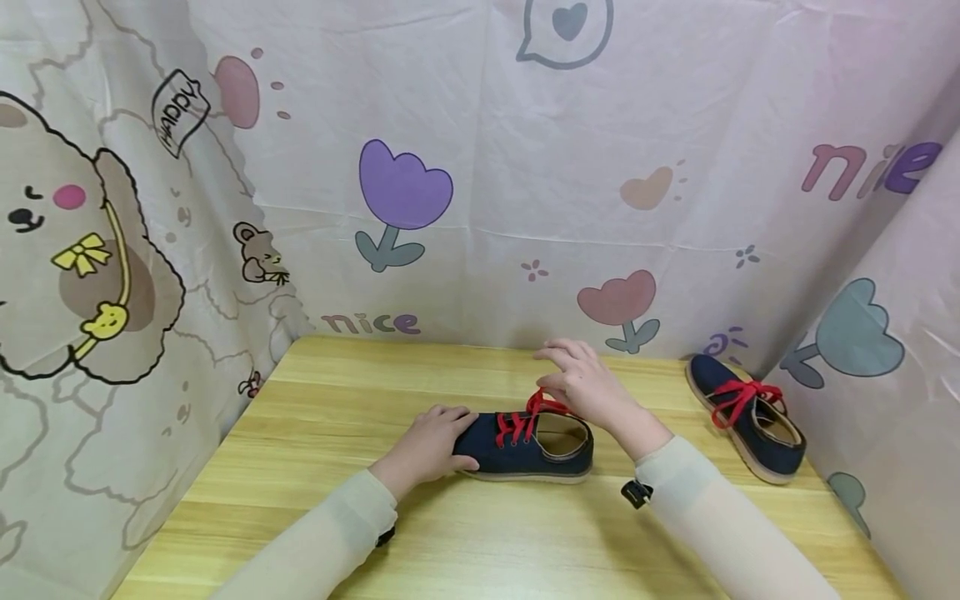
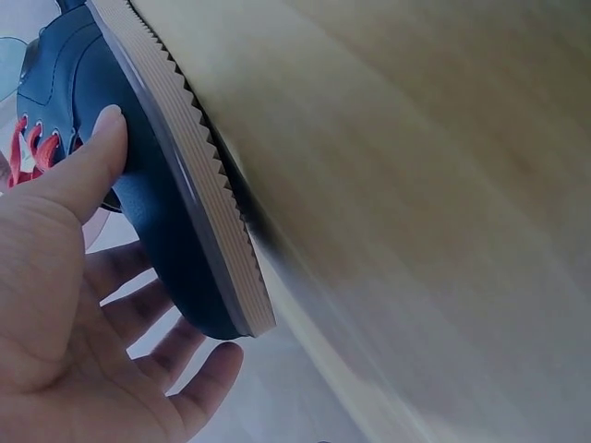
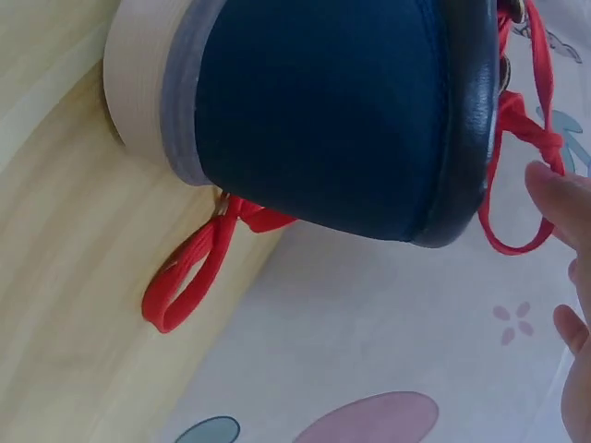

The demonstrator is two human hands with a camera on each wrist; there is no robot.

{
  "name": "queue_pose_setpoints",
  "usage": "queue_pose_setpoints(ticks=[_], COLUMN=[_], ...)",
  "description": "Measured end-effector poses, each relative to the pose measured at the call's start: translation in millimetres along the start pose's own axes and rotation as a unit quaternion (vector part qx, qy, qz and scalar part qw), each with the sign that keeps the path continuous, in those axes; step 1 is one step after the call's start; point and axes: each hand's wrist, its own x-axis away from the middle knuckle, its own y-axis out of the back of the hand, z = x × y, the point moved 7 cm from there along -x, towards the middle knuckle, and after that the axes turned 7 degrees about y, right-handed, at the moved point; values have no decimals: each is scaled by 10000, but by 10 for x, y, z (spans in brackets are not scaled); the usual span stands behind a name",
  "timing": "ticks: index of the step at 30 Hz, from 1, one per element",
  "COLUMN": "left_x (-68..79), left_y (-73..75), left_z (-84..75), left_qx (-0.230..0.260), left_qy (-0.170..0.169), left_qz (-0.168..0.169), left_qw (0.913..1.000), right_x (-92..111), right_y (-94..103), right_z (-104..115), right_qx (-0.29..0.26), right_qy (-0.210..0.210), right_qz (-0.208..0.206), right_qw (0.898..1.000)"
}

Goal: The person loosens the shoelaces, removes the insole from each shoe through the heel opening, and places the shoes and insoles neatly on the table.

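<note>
A navy blue shoe (image 1: 491, 457) with a pale sole lies upright on the table, its toe to the left and its heel to the right. My left hand (image 1: 429, 446) holds the toe, with the thumb on the near side; in the left wrist view the thumb presses the blue upper (image 2: 152, 198). Above the shoe's opening, my right hand (image 1: 588, 385) pinches the red shoelace (image 1: 537, 402) between thumb and fingers. The right wrist view shows the thumb at a knotted part of the lace (image 3: 547, 138), the other fingertips partly out of frame. A lace loop hangs down the shoe's far side.
A matching navy shoe (image 1: 776, 450) with a tied red bow stands at the table's right rear. The wooden table (image 1: 360, 375) meets a printed curtain (image 1: 495, 275) at the back, with more curtain at both sides.
</note>
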Motion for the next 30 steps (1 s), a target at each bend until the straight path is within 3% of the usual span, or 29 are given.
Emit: queue_pose_setpoints(ticks=[3, 5, 7, 9, 10, 12, 16, 17, 18, 19, 20, 22, 27, 30], left_x=[-4, -5, -6, -4, -2, -2, 4, 6, 7, 6, 6, 3, -4, -6], left_y=[-5, -5, -5, -1, 1, 4, 6, 3, 1, -3, -8, -10, -2, -5], left_z=[1, 1, 5, 8, 9, 13, 18, 18, 17, 17, 17, 15, 11, 11], left_qx=[-50, -32, -19, 2, 6, 11, 20, 15, 12, -6, -23, -51, -55, -37], left_qy=[34, 39, 47, 54, 55, 59, 78, 76, 70, 65, 57, 25, -4, -20], left_qz=[32, 16, 16, 11, 11, 4, 13, 17, 20, 30, 27, 3, -35, -30], left_qw=[10000, 10000, 10000, 10000, 10000, 10000, 10000, 10000, 10000, 10000, 10000, 10000, 10000, 10000], right_x=[-8, -4, 19, 69, 101, 160, 221, 225, 228, 232, 238, 249, 304, 382], right_y=[16, 38, 61, 62, 51, -7, -167, -193, -205, -210, -207, -188, -119, -52], right_z=[-82, -175, -306, -461, -534, -658, -747, -753, -761, -775, -796, -843, -990, -1117], right_qx=[-476, -945, -1483, -2072, -2408, -3348, -5396, -5752, -5988, -6131, -6188, -6193, -6192, -6215], right_qy=[-595, -1265, -2075, -2965, -3377, -4062, -4688, -4735, -4768, -4776, -4786, -4807, -4850, -4894], right_qz=[-277, -537, -838, -1113, -1235, -1497, -1918, -1992, -2053, -2096, -2137, -2225, -2353, -2566], right_qw=[9967, 9860, 9633, 9256, 9015, 8370, 6725, 6366, 6099, 5934, 5852, 5795, 5710, 5554])
